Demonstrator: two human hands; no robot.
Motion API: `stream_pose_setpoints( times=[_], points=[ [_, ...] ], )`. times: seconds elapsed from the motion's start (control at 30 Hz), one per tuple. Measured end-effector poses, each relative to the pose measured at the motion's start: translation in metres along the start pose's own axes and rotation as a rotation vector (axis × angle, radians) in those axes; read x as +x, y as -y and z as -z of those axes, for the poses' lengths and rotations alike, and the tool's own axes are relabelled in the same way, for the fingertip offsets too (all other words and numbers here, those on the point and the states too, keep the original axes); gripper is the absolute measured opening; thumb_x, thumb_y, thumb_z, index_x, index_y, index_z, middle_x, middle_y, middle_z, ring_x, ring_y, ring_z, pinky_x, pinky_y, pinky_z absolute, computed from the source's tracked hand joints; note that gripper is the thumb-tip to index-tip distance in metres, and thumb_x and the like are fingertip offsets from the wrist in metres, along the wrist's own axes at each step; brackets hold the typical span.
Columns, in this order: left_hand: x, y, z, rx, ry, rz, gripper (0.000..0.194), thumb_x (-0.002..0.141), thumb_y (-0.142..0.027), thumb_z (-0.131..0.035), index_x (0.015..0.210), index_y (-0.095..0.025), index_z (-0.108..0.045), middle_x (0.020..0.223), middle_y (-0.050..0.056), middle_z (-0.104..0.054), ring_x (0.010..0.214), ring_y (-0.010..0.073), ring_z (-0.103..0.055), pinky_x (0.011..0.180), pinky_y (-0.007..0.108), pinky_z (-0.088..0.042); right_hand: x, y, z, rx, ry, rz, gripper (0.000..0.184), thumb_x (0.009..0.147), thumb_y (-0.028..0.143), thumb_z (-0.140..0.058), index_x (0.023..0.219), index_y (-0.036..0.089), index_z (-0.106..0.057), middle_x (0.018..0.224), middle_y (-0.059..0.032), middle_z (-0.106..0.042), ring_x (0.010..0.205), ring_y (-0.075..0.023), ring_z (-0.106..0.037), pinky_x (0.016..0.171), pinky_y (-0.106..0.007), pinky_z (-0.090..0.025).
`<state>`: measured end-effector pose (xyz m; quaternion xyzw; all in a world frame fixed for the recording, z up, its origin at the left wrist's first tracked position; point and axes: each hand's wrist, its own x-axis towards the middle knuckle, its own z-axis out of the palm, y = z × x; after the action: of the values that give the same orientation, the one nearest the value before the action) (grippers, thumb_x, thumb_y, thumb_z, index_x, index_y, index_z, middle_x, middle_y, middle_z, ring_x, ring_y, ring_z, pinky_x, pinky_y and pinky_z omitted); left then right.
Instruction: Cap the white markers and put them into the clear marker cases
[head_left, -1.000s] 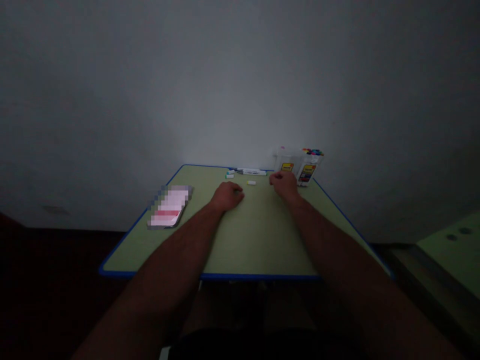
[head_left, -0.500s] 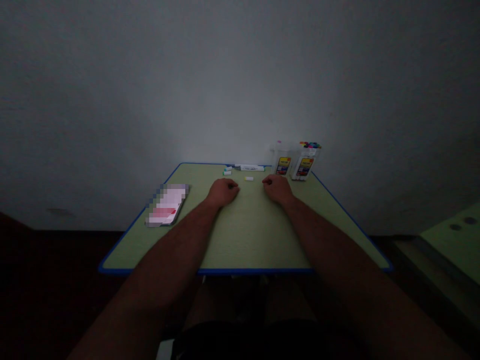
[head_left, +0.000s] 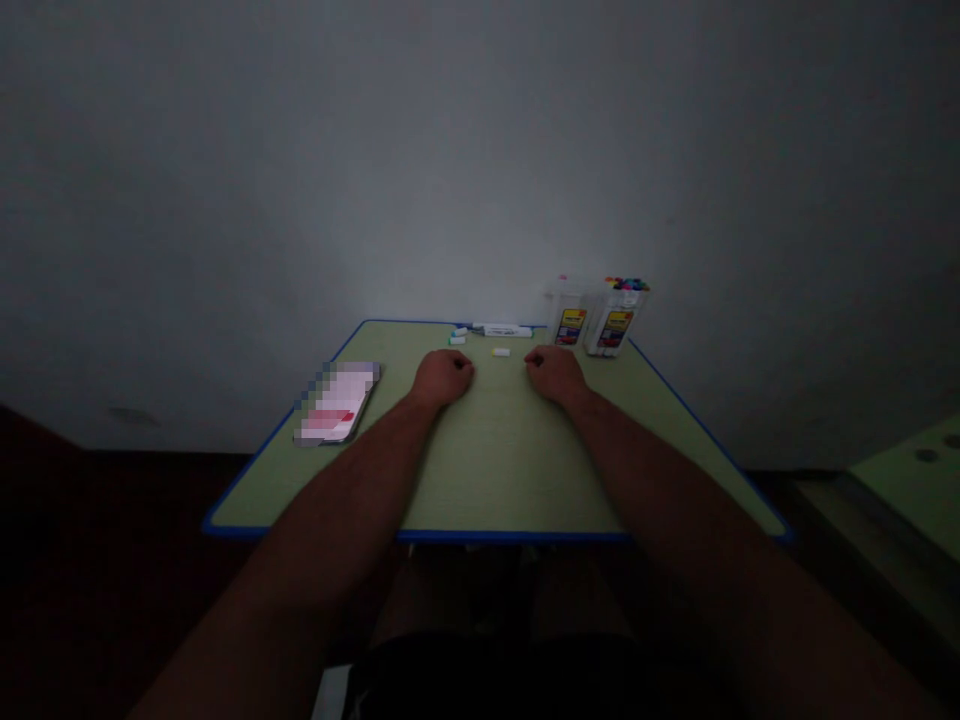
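Both my arms stretch out over a green table with a blue rim (head_left: 487, 536). My left hand (head_left: 442, 378) rests on the tabletop as a loose fist, and nothing shows in it. My right hand (head_left: 553, 374) lies curled beside it, knuckles up, also with nothing visible inside. Between and just beyond the hands sits a small yellow cap (head_left: 500, 352). Farther back lie a white marker (head_left: 507, 331) and two small pale caps (head_left: 457, 336). Two clear marker boxes (head_left: 598, 318) stand at the far right corner, one filled with coloured markers.
A phone-sized flat object (head_left: 336, 403) lies on the left part of the table. A grey wall rises right behind the table. Another green table (head_left: 915, 490) shows at the right edge. The room is dim.
My right hand has drawn back from the marker boxes toward the middle of the table. The left hand has barely moved. The view has shifted slightly.
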<state>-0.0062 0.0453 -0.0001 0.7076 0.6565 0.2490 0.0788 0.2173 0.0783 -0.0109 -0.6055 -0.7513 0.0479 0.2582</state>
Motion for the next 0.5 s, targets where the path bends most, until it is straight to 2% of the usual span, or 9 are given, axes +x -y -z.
stream_pose_setpoints(
  times=[0.13, 0.27, 0.5],
  points=[
    [0.001, 0.000, 0.000, 0.020, -0.024, 0.007, 0.030, 0.087, -0.030, -0.056, 0.099, -0.019, -0.081, 0.105, 0.008, -0.078, 0.100, 0.0242, -0.071, 0.093, 0.031, -0.052, 0.000, 0.002, -0.001, 0.010, -0.003, 0.020, 0.030, 0.088, 0.015, -0.056, 0.112, 0.015, -0.074, 0.110, -0.0089, -0.076, 0.100, -0.0204, -0.069, 0.094, -0.031, -0.049],
    [0.000, -0.002, -0.001, 0.021, -0.019, 0.013, 0.029, 0.087, -0.031, -0.056, 0.099, -0.020, -0.080, 0.104, 0.008, -0.078, 0.099, 0.0235, -0.070, 0.090, 0.029, -0.052, 0.004, 0.007, -0.005, -0.036, -0.024, 0.056, 0.033, 0.091, 0.012, -0.050, 0.117, 0.013, -0.071, 0.116, -0.0110, -0.073, 0.107, -0.0212, -0.066, 0.098, -0.031, -0.046],
    [-0.002, -0.005, -0.001, 0.010, -0.019, 0.011, 0.029, 0.086, -0.030, -0.056, 0.098, -0.020, -0.080, 0.103, 0.008, -0.079, 0.098, 0.0233, -0.070, 0.090, 0.029, -0.052, 0.020, 0.018, -0.015, -0.149, 0.011, 0.089, 0.029, 0.093, 0.019, -0.050, 0.113, 0.015, -0.072, 0.117, -0.0119, -0.072, 0.108, -0.0224, -0.064, 0.095, -0.031, -0.045]
  ],
)
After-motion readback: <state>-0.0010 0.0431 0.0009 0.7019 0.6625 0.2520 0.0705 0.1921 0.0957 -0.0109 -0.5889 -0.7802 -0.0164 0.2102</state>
